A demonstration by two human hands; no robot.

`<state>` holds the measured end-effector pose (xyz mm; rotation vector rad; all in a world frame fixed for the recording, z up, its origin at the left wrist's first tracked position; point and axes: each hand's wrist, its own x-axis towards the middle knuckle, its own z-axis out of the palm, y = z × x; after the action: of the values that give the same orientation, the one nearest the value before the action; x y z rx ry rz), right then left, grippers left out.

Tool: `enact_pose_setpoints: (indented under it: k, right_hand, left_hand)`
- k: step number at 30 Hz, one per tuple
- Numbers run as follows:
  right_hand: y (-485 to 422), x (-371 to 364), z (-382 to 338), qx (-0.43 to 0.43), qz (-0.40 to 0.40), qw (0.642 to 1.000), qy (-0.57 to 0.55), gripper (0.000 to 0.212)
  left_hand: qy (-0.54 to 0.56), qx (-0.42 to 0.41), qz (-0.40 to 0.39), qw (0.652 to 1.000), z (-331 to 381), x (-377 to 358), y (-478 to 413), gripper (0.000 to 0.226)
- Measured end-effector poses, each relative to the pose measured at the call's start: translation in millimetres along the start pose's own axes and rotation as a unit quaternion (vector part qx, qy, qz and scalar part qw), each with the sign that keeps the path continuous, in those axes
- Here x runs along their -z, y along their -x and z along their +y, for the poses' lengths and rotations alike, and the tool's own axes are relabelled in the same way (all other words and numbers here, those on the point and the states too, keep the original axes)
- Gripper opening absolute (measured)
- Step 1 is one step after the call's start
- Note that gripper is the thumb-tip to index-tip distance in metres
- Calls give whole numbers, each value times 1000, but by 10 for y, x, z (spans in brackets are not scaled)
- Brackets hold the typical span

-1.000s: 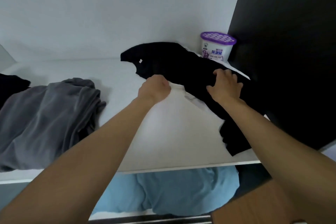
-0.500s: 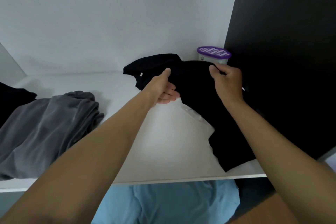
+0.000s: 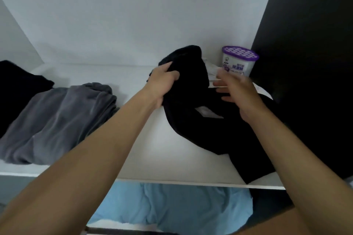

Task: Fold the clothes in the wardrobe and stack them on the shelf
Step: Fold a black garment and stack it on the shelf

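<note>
A black garment [image 3: 193, 105] lies bunched on the right part of the white shelf [image 3: 133, 162], its lower end hanging over the front edge. My left hand [image 3: 162, 82] grips its raised upper fold, fingers curled into the cloth. My right hand [image 3: 236, 91] hovers blurred just to the right, above the garment, fingers spread and holding nothing. A small white label shows on the black cloth between my forearms.
A crumpled grey garment [image 3: 57, 118] lies at the shelf's left, with a black garment [image 3: 17, 84] behind it. A white tub with a purple lid [image 3: 238, 61] stands in the back right corner beside the dark side panel [image 3: 305, 63]. Light blue cloth [image 3: 172, 208] lies below the shelf.
My left hand has gathered the black garment's upper part up and back into a bunch. My right hand has let go of the cloth and moved down, fingers spread.
</note>
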<state>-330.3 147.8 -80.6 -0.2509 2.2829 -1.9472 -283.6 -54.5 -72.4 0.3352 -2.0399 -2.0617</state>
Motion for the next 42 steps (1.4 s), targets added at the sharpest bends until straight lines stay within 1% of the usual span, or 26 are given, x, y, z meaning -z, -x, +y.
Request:
enact_pose_setpoints:
  k: [2,3,4,5,7,8,11,13,15,17,18,19,20,21,22,23,24,25,27,28,30,32,33,38,40,42]
  right_hand:
    - [-133,-159,-113,-101,-84,991,-39,64]
    - [-149,-279,-158,-149,-122,979,-68,72]
    - [-123,-407,-180,-172,-141,972,-79,72]
    - [-87,-525,-177,-166,-142,973,-68,61]
    - [9,-736,-129,-100,-93,990,-26,21]
    - [72,-806,-100,-68,-74,995,-25,8]
    - [315,-887,-85,-34,-32,996,-72,22]
    - [497,-899,-140,-30,6,991,-129,21]
    - [728,-923,-238,-20,37,984,-173,18]
    - [1020,-953,-317,-10,60,980,-192,18]
    - [1198,-975,-355,-12,67,977,-202,19]
    - [1390,-1000,-382,-15,70,975,-212,21]
    - [1589,-1031,-395,-19,70,972,-221,22]
    - [1786,-1060,-398,-19,67,972,-226,24]
    - [1980,-1093,-395,-19,62,971,-230,24]
    - [2170,-1126,-378,-18,57,970,-235,24]
    - [2357,-1161,-352,-17,51,970,-238,23]
    - [2533,-1199,-318,-15,43,970,-237,23]
    - [2858,-1276,-226,-18,33,973,-229,25]
    - [3002,-1305,-184,-21,32,974,-224,25]
    - [3268,-1337,-101,-29,36,977,-207,26]
    - [3487,-1346,-24,-44,37,979,-196,31]
    - [3580,-1344,19,-55,40,979,-193,33]
    - [3872,-1391,212,-102,26,978,-178,34]
    - [3973,-1425,320,-133,26,975,-178,34]
    - [4130,-1448,514,-170,20,974,-149,33]
  left_hand:
    - [-104,-30,-62,992,-14,91,174,39]
    - [-164,-45,-94,981,-20,123,255,41]
    - [-219,-58,-121,966,-26,152,329,42]
    - [-258,-71,-140,953,-33,194,392,43]
    - [-296,-81,-157,939,-42,315,520,43]
    - [-306,-80,-163,935,-47,389,584,41]
    - [-288,-56,-196,936,-87,616,804,27]
    - [-199,-29,-212,956,-108,757,968,20]
    - [-107,-10,-181,978,-156,884,1076,19]
    - [-120,-34,-96,987,-211,999,1168,17]
    - [-151,-51,-58,986,-259,1054,1210,23]
    - [-183,-69,-37,980,-309,1107,1269,38]
    - [-213,-83,-34,973,-362,1159,1343,60]
    - [-238,-94,-43,966,-420,1206,1420,81]
    - [-257,-104,-63,959,-480,1246,1508,94]
    - [-271,-119,-93,951,-543,1274,1617,99]
    - [-275,-137,-123,944,-619,1299,1729,95]
    - [-268,-152,-143,941,-703,1324,1838,82]
    - [-277,-164,-132,938,-857,1391,2089,37]
    - [-283,-163,-121,937,-929,1433,2209,28]
    - [-263,-131,-132,947,-1102,1525,2456,32]
    - [-217,-82,-152,961,-1238,1647,2695,24]
    - [-200,-60,-147,967,-1279,1718,2812,23]
    - [-103,-26,-63,992,-1338,2047,3252,29]
    - [-98,-19,-16,995,-1318,2173,3376,33]
    - [-105,-10,23,994,-1320,2277,3502,34]
